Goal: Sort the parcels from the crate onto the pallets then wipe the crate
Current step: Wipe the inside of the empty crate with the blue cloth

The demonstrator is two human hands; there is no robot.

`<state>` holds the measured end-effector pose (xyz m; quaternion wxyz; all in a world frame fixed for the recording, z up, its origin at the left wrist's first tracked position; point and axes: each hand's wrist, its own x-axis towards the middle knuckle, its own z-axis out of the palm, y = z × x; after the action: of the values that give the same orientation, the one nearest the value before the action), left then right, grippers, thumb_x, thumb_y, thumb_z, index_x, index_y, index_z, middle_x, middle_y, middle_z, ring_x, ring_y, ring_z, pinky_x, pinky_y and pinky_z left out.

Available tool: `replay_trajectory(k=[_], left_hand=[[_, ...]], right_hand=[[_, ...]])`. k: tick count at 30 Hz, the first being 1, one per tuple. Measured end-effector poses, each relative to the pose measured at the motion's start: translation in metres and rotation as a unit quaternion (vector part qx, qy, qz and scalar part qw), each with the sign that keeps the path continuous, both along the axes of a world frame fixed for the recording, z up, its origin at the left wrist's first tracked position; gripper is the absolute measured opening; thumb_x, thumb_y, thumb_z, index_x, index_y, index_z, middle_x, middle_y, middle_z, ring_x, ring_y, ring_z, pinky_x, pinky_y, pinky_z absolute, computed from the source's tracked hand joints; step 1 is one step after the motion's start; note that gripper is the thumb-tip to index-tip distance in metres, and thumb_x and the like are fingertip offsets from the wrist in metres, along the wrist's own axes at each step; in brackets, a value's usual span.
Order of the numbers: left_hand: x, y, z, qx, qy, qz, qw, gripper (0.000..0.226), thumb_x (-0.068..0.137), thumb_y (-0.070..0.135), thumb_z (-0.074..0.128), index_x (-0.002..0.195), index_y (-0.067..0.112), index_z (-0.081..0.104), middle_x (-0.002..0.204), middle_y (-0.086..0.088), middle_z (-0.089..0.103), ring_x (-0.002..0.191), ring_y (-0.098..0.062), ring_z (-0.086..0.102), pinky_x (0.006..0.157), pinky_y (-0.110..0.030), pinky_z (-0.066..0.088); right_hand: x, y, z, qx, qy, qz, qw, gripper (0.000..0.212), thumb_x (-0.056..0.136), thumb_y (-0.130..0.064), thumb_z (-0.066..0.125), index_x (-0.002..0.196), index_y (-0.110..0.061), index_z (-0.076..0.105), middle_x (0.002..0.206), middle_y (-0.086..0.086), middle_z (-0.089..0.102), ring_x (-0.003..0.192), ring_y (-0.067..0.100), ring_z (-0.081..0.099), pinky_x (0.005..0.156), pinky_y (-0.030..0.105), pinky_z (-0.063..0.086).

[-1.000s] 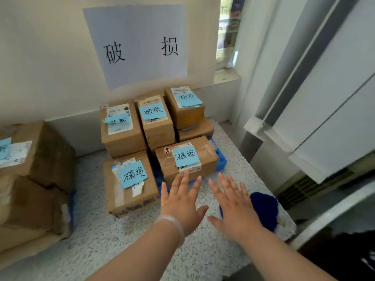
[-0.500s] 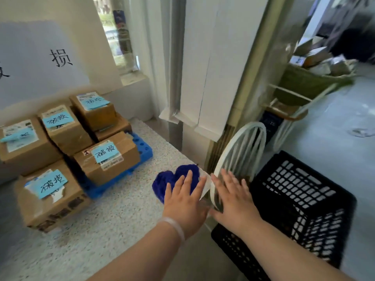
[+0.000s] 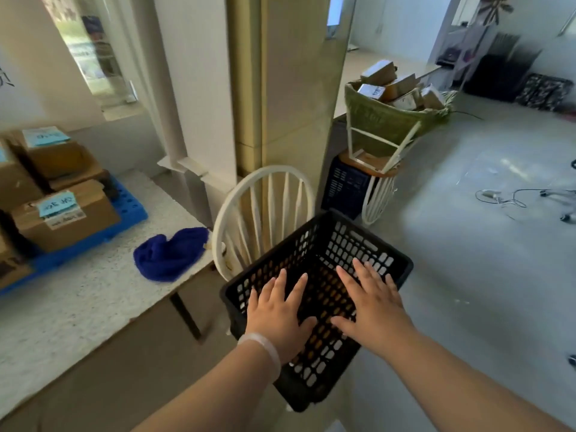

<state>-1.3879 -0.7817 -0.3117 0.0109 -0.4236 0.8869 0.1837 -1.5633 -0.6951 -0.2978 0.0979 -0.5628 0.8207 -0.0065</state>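
Observation:
A black plastic crate (image 3: 349, 241) with slotted walls sits on a white chair, and I see no parcels in it. Both my hands hover flat over its opening with fingers spread: my left hand (image 3: 279, 313) over the near left side, my right hand (image 3: 372, 302) over the right side. Neither holds anything. A crumpled blue cloth (image 3: 170, 255) lies on the speckled table (image 3: 78, 307) to the left of the crate. Cardboard parcels (image 3: 67, 215) with blue sticky labels are stacked on a blue pallet (image 3: 131, 210) at the far left.
The white spindle-back chair (image 3: 265, 201) stands against a beige pillar (image 3: 293, 88). Behind it a green basket (image 3: 389, 123) full of small boxes rests on a stool beside a dark crate (image 3: 346, 188). Cables (image 3: 511, 198) lie on the grey floor at right.
My view has swung right, from the stacked parcels to the crate. Both hands moved with it, from over the table to above the crate's opening, still flat.

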Motion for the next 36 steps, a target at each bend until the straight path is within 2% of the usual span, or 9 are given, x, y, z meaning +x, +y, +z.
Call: replay_trajectory(k=[7, 15, 21, 28, 32, 36], left_hand=[[-0.017, 0.044, -0.02, 0.059, -0.045, 0.064, 0.995, 0.078, 0.095, 0.064, 0.036, 0.151, 0.045, -0.015, 0.164, 0.001, -0.016, 0.152, -0.024, -0.008, 0.123, -0.047, -0.003], [-0.021, 0.024, -0.06, 0.112, -0.054, 0.147, 0.981, 0.08, 0.095, 0.064, 0.037, 0.153, 0.043, -0.013, 0.165, 0.001, -0.013, 0.152, -0.024, -0.008, 0.123, -0.046, 0.0], [-0.03, -0.003, -0.082, 0.158, -0.068, 0.219, 0.96, 0.08, 0.095, 0.062, 0.039, 0.154, 0.041, -0.01, 0.164, 0.001, -0.016, 0.151, -0.025, -0.013, 0.122, -0.044, 0.001], [-0.038, -0.013, -0.107, 0.203, -0.08, 0.335, 0.917, 0.08, 0.096, 0.06, 0.039, 0.156, 0.035, -0.008, 0.165, 0.0, -0.012, 0.152, -0.024, -0.008, 0.124, -0.041, 0.006], [-0.053, -0.005, -0.121, 0.205, -0.075, 0.401, 0.89, 0.081, 0.098, 0.056, 0.041, 0.157, 0.029, -0.007, 0.164, 0.001, -0.016, 0.15, -0.021, -0.016, 0.122, -0.036, -0.004], [-0.072, 0.004, -0.134, 0.192, -0.008, 0.529, 0.826, 0.084, 0.095, 0.048, 0.055, 0.157, 0.03, 0.001, 0.163, 0.007, -0.018, 0.151, -0.026, -0.001, 0.123, -0.043, 0.009]], right_hand=[[-0.046, 0.038, -0.023, 0.045, -0.03, 0.021, 0.998, 0.089, 0.09, -0.067, 0.044, 0.153, -0.038, -0.013, 0.161, -0.002, -0.023, 0.147, 0.018, -0.023, 0.118, 0.044, -0.014], [-0.085, -0.001, -0.053, 0.09, -0.038, 0.049, 0.994, 0.091, 0.09, -0.065, 0.047, 0.153, -0.037, -0.012, 0.162, -0.001, -0.02, 0.148, 0.018, -0.019, 0.12, 0.044, -0.012], [-0.133, -0.048, -0.065, 0.102, -0.03, 0.021, 0.994, 0.091, 0.09, -0.063, 0.049, 0.155, -0.033, -0.008, 0.164, 0.001, -0.012, 0.15, 0.02, -0.011, 0.12, 0.044, -0.008], [-0.187, -0.096, -0.089, 0.131, -0.05, 0.026, 0.99, 0.092, 0.09, -0.061, 0.052, 0.156, -0.031, -0.003, 0.165, 0.001, -0.007, 0.151, 0.022, -0.005, 0.121, 0.046, 0.003], [-0.234, -0.138, -0.101, 0.167, -0.052, 0.027, 0.984, 0.093, 0.09, -0.059, 0.054, 0.157, -0.028, -0.002, 0.165, 0.002, -0.004, 0.151, 0.022, -0.001, 0.122, 0.046, 0.01], [-0.273, -0.172, -0.114, 0.175, -0.064, 0.04, 0.982, 0.093, 0.091, -0.055, 0.057, 0.156, -0.028, -0.004, 0.165, 0.001, -0.005, 0.151, 0.022, 0.0, 0.121, 0.044, 0.016]])
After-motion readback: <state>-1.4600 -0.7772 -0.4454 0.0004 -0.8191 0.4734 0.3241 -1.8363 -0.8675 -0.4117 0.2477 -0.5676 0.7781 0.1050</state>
